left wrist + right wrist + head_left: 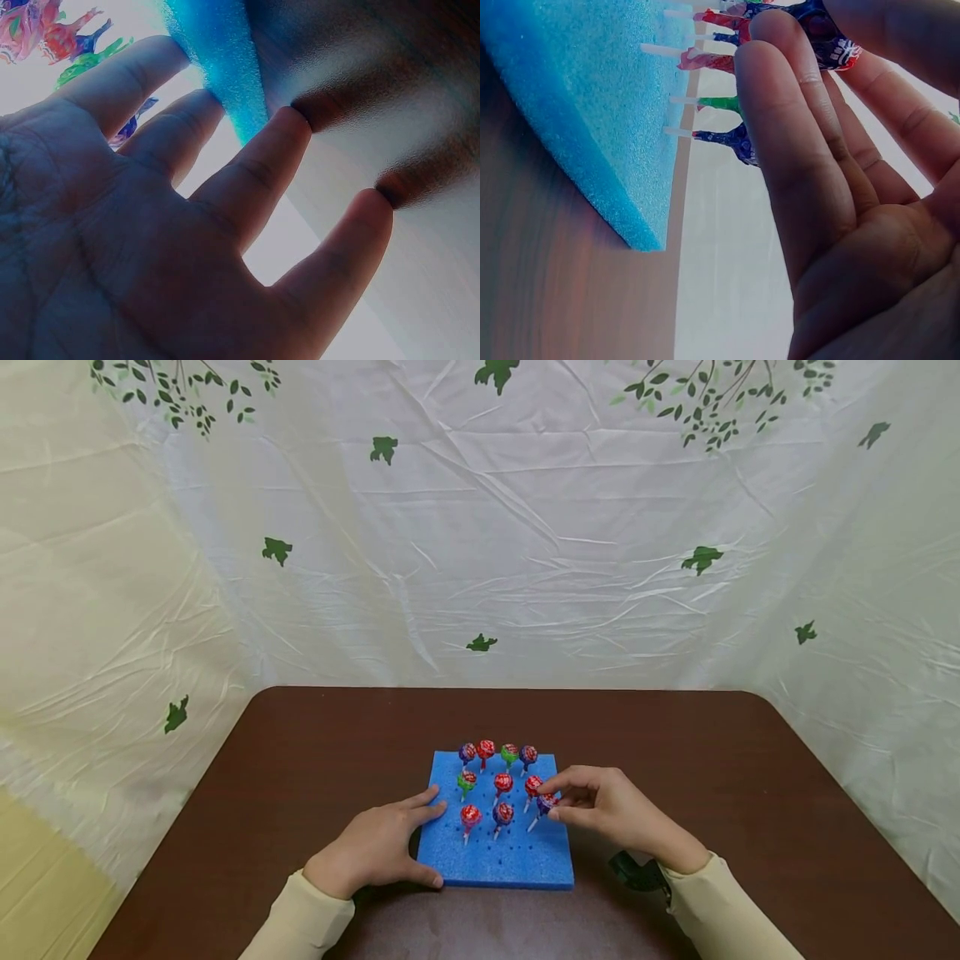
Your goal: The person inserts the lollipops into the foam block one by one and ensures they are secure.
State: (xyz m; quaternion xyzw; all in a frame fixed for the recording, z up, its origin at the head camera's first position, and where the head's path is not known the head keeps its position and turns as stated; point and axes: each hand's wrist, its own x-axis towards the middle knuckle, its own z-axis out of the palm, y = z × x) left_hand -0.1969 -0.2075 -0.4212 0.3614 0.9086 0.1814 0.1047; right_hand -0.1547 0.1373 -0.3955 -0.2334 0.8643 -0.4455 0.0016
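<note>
A blue foam board [495, 870] with rows of small holes lies on the table, several wrapped lollipops standing in it on white sticks. My right hand [622, 810] pinches a purple-wrapped lollipop [547, 805] by its head over the board's right side. Its stick slants down to the foam; whether the tip is inside a hole I cannot tell. Close by stands a red lollipop [533, 786]. My left hand [375, 850] rests at the board's left edge, fingers spread and fairly straight, thumb at the near left corner. In the right wrist view, fingers partly hide the purple lollipop [826, 34].
A dark brown table [360, 727] extends around the board. Behind it hangs a white cloth [480, 568] with green leaf prints. Two front lollipops, a red one [470, 816] and a purple one [503, 814], stand left of the pinched one. A dark band [637, 872] circles my right wrist.
</note>
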